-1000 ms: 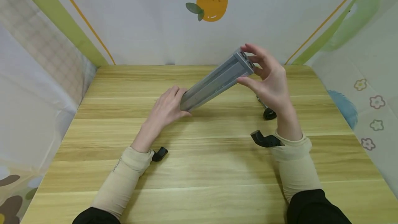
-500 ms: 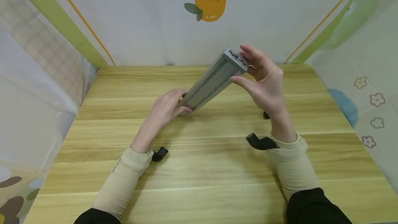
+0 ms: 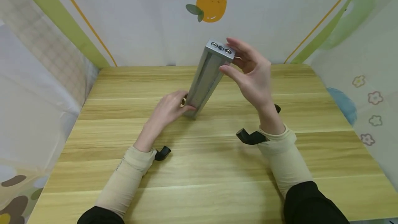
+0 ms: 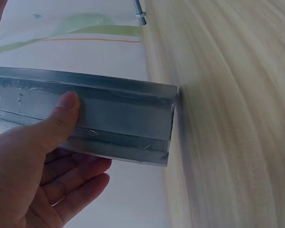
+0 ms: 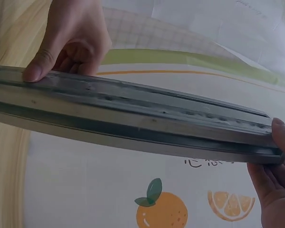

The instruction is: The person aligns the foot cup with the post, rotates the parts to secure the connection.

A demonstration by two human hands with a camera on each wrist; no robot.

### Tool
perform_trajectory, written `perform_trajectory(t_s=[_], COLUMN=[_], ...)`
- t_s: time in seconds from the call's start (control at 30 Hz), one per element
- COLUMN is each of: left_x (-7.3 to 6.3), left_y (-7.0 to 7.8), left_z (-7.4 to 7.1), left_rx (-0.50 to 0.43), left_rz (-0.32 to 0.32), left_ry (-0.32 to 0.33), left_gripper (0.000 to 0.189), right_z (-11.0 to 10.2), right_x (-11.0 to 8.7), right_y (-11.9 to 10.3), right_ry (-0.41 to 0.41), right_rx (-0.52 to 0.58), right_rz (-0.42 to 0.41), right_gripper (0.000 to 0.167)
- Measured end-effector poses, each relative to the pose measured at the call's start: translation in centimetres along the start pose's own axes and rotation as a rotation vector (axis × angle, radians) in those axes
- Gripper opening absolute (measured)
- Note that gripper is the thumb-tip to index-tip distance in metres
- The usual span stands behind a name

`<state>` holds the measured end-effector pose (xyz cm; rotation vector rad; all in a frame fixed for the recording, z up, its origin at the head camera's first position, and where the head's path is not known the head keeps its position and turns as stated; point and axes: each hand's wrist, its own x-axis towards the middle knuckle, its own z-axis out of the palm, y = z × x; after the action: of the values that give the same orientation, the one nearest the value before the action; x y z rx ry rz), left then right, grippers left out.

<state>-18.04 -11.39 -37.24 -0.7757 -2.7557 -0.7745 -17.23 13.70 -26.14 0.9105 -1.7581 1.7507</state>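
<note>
A long grey aluminium profile [image 3: 206, 80] leans upward over the table, tilted slightly to the right. Its top end bears a flat end plate [image 3: 220, 48] with a row of bolts. Near the low end my left hand [image 3: 169, 108] grips it, thumb across the front face and fingers behind. In the left wrist view the bare lower end [image 4: 167, 126] comes right to the tabletop. At the top, my right hand [image 3: 253, 75] holds the profile just below the end plate, thumb on the near side and fingers on the far side.
The wooden table [image 3: 199, 168] ends at a white printed cloth [image 3: 149, 27] behind. Mostly hidden by the right wrist, a small black item [image 3: 277, 108] lies on the tabletop. Black camera mounts [image 3: 251, 137] jut from both sleeves.
The profile has swung from a low slant to a steeper stance, its top end moving left with my right hand. My left hand has stayed near the low end, its thumb now over the front face.
</note>
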Motion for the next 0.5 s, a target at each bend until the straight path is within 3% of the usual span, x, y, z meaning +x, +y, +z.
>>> perform_trajectory(t_s=[0.23,0.5], left_x=[-0.1,-0.1], left_y=[0.3,0.5], left_z=[0.1,0.1], left_rx=[-0.012,0.001], left_rz=[-0.044,-0.045], left_ry=[-0.012,-0.002], left_gripper=[0.04,0.04], right_z=[0.9,1.6], right_x=[0.9,1.5], right_y=[-0.1,-0.3], right_ry=[-0.056,-0.103], right_rx=[0.01,0.015], right_rz=[-0.002,0.027], right_gripper=[0.059,0.055])
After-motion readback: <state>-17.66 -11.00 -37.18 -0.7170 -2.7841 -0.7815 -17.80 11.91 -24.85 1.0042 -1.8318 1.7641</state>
